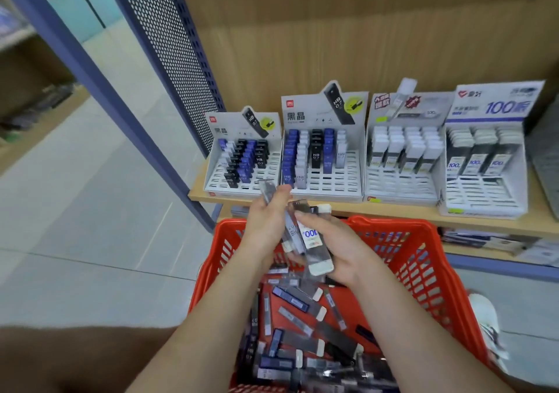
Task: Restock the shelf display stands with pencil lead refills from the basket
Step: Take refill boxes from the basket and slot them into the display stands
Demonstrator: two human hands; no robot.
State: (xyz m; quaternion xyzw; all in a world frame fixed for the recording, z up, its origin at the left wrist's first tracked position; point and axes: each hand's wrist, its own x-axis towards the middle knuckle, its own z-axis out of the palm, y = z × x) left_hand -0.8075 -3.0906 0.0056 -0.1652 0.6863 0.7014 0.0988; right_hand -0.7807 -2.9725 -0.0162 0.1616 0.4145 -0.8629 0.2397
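A red plastic basket (423, 259) below the shelf holds several loose lead refill cases (293, 332), black, blue and clear. Above it my left hand (266, 223) grips a few slim clear cases (290, 229) that stick up past my fingers. My right hand (341, 250) holds a wider clear case with a white cap and a "100" label (314, 247), pressed against the slim ones. Several white display stands line the wooden shelf (393, 211): two stands with black and blue HB 0.7 cases (242, 162) (320, 153), and two with white-capped cases (402, 150) (484, 156).
A blue upright post (145, 138) and a perforated side panel (169, 53) stand left of the shelf. Grey floor tiles spread out to the left. A lower shelf (490, 241) holds more stock. A white shoe (487, 329) shows right of the basket.
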